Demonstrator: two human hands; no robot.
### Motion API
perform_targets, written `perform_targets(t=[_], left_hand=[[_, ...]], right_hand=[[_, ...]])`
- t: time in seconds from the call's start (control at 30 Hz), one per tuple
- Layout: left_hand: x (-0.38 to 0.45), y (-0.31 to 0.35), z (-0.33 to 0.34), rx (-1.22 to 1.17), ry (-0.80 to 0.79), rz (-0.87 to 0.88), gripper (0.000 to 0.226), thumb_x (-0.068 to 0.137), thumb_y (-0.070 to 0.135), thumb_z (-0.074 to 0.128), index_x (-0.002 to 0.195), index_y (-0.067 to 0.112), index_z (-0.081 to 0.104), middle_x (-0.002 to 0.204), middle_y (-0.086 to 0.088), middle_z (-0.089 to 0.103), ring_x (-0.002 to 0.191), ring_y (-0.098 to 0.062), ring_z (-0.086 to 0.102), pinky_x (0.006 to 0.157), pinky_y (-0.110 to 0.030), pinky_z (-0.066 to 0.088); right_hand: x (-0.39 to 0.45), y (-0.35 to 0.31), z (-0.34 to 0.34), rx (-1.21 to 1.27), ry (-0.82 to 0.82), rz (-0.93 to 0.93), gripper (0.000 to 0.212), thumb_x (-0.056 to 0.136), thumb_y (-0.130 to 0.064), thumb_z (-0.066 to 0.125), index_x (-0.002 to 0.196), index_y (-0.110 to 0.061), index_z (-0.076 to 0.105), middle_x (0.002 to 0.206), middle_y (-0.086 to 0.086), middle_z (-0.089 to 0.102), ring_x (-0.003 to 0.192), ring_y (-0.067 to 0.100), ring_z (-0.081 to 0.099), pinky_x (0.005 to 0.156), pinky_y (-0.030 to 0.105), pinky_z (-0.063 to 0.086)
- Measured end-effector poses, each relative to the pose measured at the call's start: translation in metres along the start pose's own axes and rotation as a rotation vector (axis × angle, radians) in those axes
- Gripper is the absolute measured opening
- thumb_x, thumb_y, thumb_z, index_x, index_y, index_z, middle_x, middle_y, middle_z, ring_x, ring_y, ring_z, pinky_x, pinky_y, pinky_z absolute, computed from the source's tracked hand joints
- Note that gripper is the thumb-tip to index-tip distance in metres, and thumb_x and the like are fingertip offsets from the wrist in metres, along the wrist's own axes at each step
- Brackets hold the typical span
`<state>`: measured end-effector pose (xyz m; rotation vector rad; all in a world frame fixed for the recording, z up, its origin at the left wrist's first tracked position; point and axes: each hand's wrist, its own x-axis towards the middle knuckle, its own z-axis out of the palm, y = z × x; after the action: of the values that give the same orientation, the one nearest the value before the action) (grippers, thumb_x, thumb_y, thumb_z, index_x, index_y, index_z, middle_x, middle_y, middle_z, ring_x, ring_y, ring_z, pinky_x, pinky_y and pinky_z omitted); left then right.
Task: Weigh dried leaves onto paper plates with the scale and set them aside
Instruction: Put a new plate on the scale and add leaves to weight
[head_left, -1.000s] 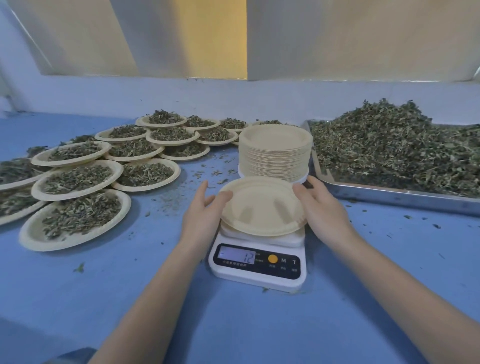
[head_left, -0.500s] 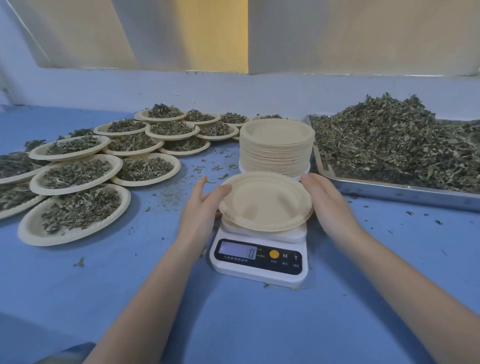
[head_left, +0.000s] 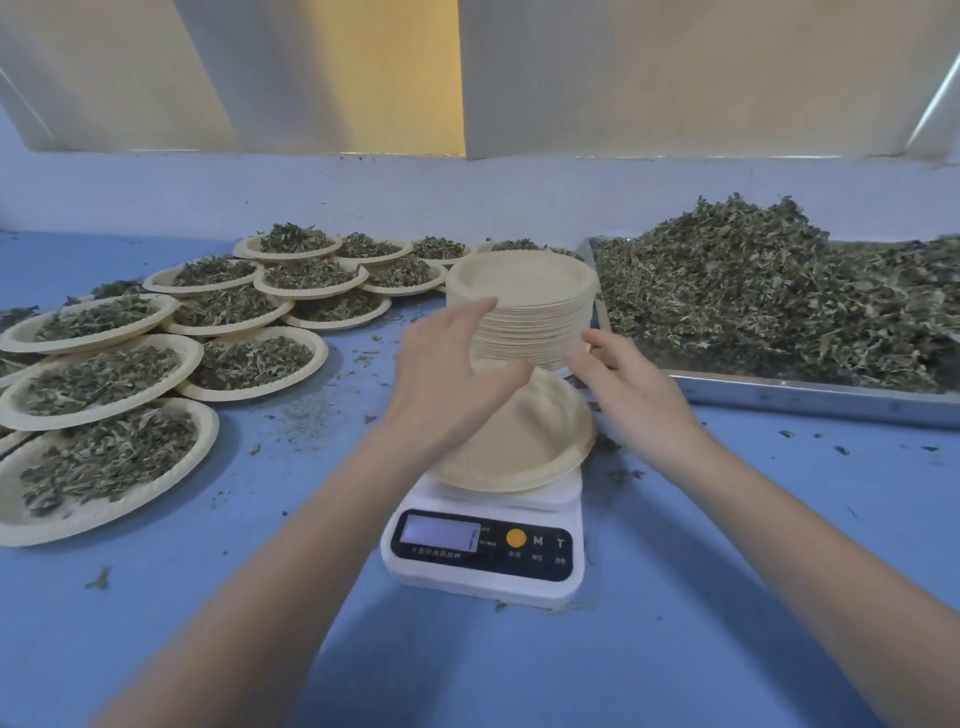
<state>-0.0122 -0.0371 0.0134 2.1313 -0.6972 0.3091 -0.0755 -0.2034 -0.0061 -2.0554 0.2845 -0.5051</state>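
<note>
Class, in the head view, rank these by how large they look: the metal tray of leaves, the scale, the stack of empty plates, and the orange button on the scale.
1. Metal tray of leaves, clearly largest.
2. Scale and stack of empty plates: similar; the scale sits nearer the camera, so unranked.
3. Orange button, smallest.

Bench (head_left: 675, 649) blue; paper plates (head_left: 522, 291) plain beige; scale (head_left: 483, 582) white with black panel, orange button; dried leaves (head_left: 769, 312) dull green.

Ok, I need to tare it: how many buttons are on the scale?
3, in a row right of the display: a yellow round button, then M, then T at the far right. None hidden.
</note>
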Motion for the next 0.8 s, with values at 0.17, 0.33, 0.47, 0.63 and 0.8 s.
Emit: perform_targets(t=[0.17,0.33,0.47,0.63,0.8], left_hand=[[0.041,0.044,0.030,0.094,-0.190,0.095,0.067,0.081,0.045,0.064,0.141,0.028,0.039,0.142,-0.003,0.043,0.134,-0.022,0.032,0.111,-0.040,0.028],[0.045,0.040,0.032,0.026,-0.221,0.072,0.071,0.073,0.043,0.068,0.138,0.032,0.041,0.136,0.001,0.045,0.127,-0.016,0.039,0.101,-0.029,0.033],[0.036,0.021,0.013,-0.062,-0.167,-0.036,0.070,0.064,0.048,0.065,0.131,0.037,0.047,0.126,0.010,0.051,0.116,-0.009,0.047,0.092,-0.025,0.034],[0.030,0.003,-0.007,-0.204,-0.019,-0.222,0.056,0.067,0.042,0.069,0.121,0.035,0.056,0.117,0.010,0.057,0.111,-0.012,0.053,0.094,-0.033,0.043],[0.022,-0.011,-0.016,-0.284,0.142,-0.263,0.040,0.081,0.029,0.065,0.120,0.033,0.057,0.113,0.010,0.057,0.104,-0.009,0.054,0.085,-0.029,0.039]], right_hand=[[0.017,-0.004,-0.028,-0.071,-0.030,-0.005,0.043,0.094,-0.040,0.047,0.136,-0.030,0.047,0.126,-0.005,0.057,0.101,0.004,0.050,0.083,0.021,0.033],[0.003,0.002,-0.039,-0.047,-0.168,-0.028,0.062,0.085,-0.035,0.061,0.141,-0.033,0.035,0.134,-0.019,0.043,0.121,-0.002,0.043,0.098,0.019,0.034],[-0.027,0.019,-0.031,-0.216,-0.485,-0.049,0.127,0.056,-0.067,0.077,0.140,-0.052,-0.018,0.140,-0.042,-0.010,0.130,-0.021,-0.006,0.113,0.023,0.010],[-0.044,0.026,-0.020,-0.287,-0.436,-0.049,0.145,0.044,-0.070,0.080,0.131,-0.054,-0.034,0.136,-0.042,-0.025,0.134,-0.011,-0.017,0.118,0.036,0.006],[-0.047,0.020,-0.017,-0.190,-0.431,0.036,0.148,0.040,-0.061,0.084,0.132,-0.056,-0.031,0.134,-0.043,-0.016,0.129,-0.013,-0.012,0.117,0.037,0.009]])
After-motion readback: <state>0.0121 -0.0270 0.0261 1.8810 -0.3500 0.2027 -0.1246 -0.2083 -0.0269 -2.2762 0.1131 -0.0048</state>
